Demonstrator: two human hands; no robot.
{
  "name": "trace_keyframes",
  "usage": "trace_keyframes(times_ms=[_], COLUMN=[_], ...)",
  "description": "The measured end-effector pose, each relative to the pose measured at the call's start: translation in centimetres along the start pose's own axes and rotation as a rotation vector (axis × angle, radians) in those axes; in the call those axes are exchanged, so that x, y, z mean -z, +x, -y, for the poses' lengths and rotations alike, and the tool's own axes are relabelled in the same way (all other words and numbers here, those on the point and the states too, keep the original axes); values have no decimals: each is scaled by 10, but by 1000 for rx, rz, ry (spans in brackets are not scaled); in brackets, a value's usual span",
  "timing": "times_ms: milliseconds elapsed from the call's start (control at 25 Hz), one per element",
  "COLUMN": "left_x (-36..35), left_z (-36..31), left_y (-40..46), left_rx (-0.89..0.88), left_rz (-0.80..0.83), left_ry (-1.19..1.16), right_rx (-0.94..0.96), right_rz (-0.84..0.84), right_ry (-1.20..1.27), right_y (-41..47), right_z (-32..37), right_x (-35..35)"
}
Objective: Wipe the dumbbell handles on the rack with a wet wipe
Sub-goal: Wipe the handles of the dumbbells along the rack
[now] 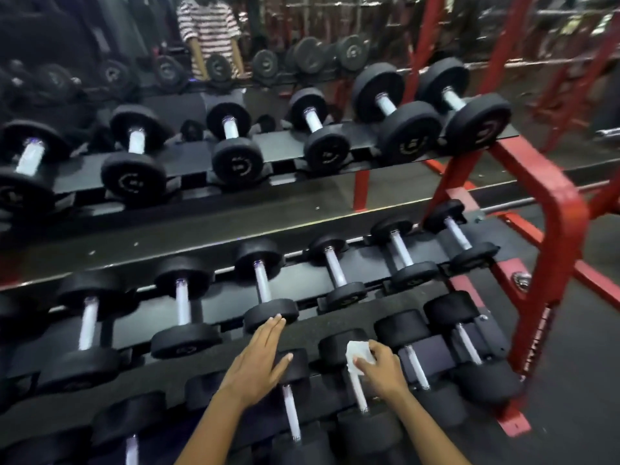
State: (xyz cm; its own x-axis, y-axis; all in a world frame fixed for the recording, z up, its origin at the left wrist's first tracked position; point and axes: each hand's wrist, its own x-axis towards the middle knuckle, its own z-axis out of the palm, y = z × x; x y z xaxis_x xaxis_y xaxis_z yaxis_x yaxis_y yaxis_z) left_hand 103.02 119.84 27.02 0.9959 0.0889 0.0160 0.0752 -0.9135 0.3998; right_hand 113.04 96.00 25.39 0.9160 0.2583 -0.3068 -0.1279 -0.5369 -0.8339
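The wet wipe (359, 357), white and crumpled, lies against the upper end of a dumbbell handle (357, 391) on the lowest tier of the rack (553, 229). The right hand (380, 367) pinches the wipe with curled fingers. The left hand (260, 360), fingers straight and together, hovers flat over the neighbouring dumbbell (292, 394), holding nothing. Two higher tiers carry further black dumbbells with pale handles. A mirror (100, 45) behind reflects a person in a striped shirt (208, 26).
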Motion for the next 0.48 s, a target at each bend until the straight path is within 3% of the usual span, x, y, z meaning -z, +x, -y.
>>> trace_keyframes(times_ms=[240, 480], left_x=[-20, -65], left_z=[-27, -15], left_y=[64, 141], left_rx=[-268, -567], left_rz=[79, 321], left_ry=[2, 158], right_rx=[-156, -406], right_rz=[-187, -417], right_ry=[65, 181], right_y=[-2, 17], right_z=[-19, -47], right_x=[25, 3])
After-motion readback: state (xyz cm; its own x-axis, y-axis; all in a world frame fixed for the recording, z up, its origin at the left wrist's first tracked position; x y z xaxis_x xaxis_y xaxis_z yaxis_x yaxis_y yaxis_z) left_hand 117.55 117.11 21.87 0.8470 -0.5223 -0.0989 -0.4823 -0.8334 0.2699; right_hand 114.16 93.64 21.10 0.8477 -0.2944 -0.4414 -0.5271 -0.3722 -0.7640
